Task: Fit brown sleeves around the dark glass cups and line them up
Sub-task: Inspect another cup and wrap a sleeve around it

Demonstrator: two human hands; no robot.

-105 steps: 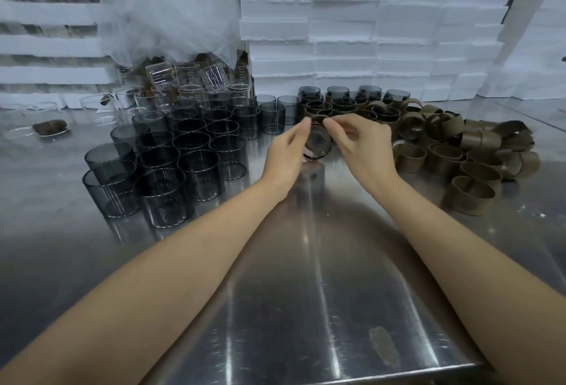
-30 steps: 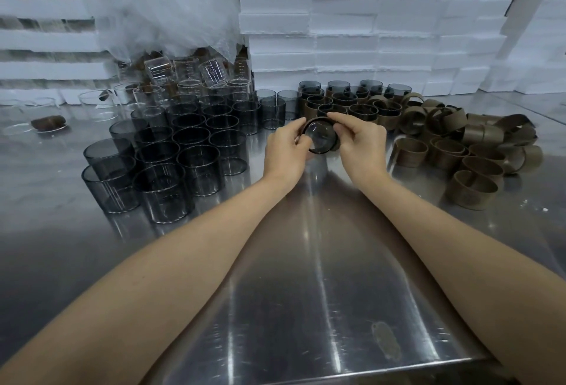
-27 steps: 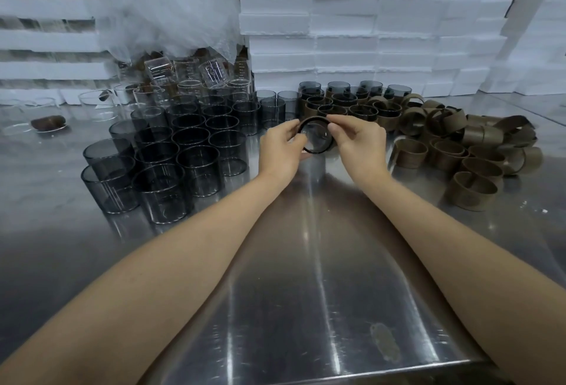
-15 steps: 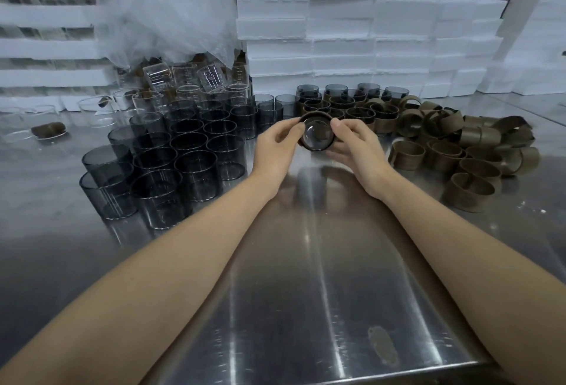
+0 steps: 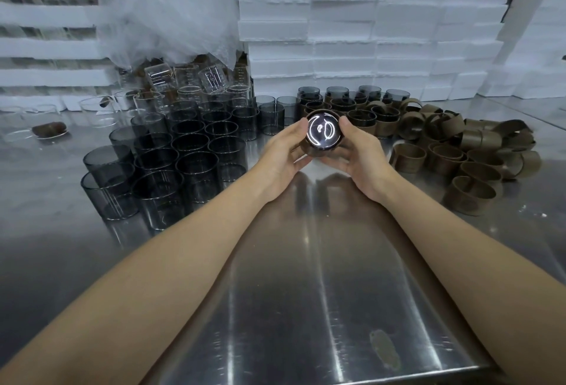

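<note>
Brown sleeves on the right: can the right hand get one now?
Probably not right away: the right hand grips the cup together with the left hand. The sleeves lie close beside it, with nothing between.

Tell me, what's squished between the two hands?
A sleeved dark glass cup, tipped so one round end faces the camera. The left hand and right hand grip its sides. The head view shows this.
</note>
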